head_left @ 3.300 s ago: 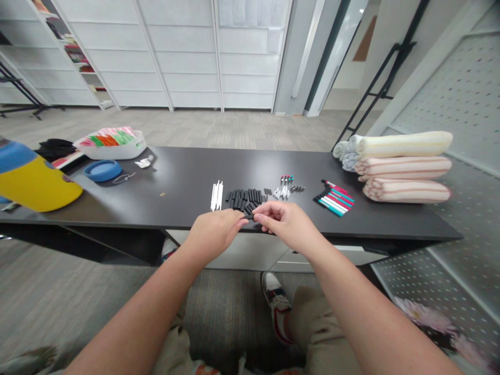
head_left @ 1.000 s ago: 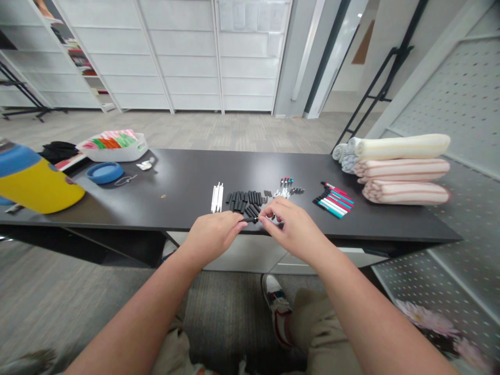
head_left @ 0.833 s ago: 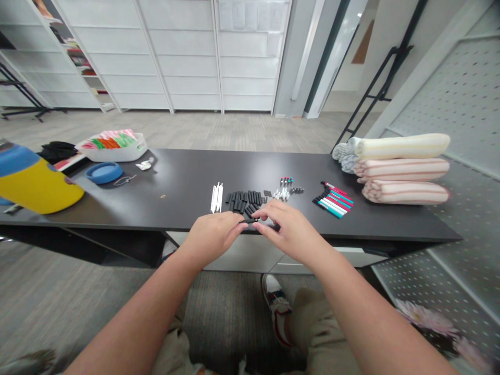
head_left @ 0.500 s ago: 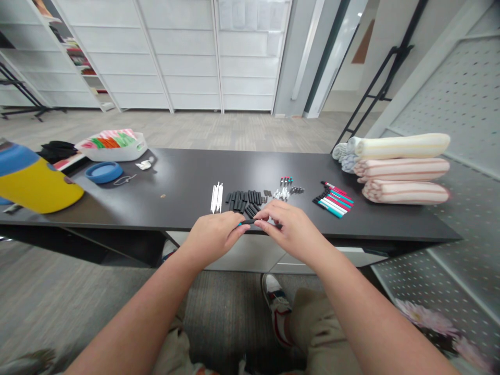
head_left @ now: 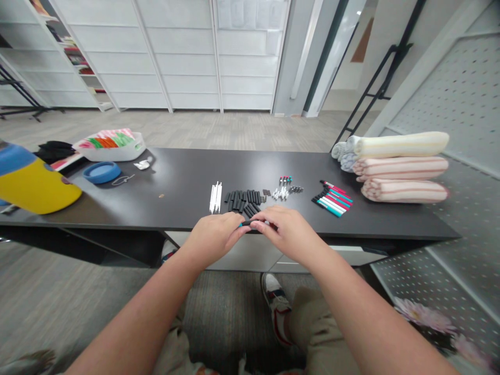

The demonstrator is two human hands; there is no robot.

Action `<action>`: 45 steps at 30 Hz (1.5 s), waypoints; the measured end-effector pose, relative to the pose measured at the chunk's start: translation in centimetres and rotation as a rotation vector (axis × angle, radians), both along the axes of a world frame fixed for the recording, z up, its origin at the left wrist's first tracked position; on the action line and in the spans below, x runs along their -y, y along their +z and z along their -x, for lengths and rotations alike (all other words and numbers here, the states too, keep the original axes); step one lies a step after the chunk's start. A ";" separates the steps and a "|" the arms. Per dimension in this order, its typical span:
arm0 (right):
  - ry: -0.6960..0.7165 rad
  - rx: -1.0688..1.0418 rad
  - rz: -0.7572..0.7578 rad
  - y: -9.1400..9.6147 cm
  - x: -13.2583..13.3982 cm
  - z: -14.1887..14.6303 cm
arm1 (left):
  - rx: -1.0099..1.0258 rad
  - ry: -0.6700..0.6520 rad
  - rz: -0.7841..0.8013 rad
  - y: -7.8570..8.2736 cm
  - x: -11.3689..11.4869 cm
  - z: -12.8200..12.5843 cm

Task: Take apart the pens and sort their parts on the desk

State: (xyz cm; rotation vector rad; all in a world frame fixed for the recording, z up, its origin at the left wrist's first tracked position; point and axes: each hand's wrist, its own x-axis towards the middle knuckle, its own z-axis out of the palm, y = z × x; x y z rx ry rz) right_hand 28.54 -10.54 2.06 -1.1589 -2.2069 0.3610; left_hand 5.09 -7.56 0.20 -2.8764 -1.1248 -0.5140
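My left hand (head_left: pixel 214 233) is closed on one end of a black pen (head_left: pixel 246 223) with a bit of teal showing by the thumb. My right hand (head_left: pixel 288 228) pinches the other end, its fingers covering much of it. Both hands meet just above the table's front edge. Right behind them lie several black pen tubes (head_left: pixel 236 200) and small grey pieces (head_left: pixel 266 192). White sticks like refills (head_left: pixel 215 198) are lined up to the left. Small white parts (head_left: pixel 280 194), metallic parts (head_left: pixel 297 189) and coloured plugs (head_left: pixel 285 179) lie behind my right hand.
Red, white and teal pens (head_left: pixel 334 200) lie in a slanted row on the dark table (head_left: pixel 187 172). Rolled towels (head_left: pixel 402 166) are stacked at the right. On the left are a yellow-and-blue object (head_left: pixel 37 182), a blue ring-shaped lid (head_left: pixel 101 172) and a white basket (head_left: pixel 117 153).
My right fingers have shifted slightly left along the pen, closer to my left hand. My left hand keeps its hold. The parts on the table look the same.
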 end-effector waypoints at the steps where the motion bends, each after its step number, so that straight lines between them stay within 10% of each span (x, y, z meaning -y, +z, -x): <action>1: -0.005 -0.004 -0.009 0.0 0.0 0.0 | 0.003 -0.005 0.006 0.1 0.0 0.0; 45: 0.006 -0.044 0.091 0.4 0.2 0.1 | -0.029 -0.007 0.040 0.6 0.1 -0.1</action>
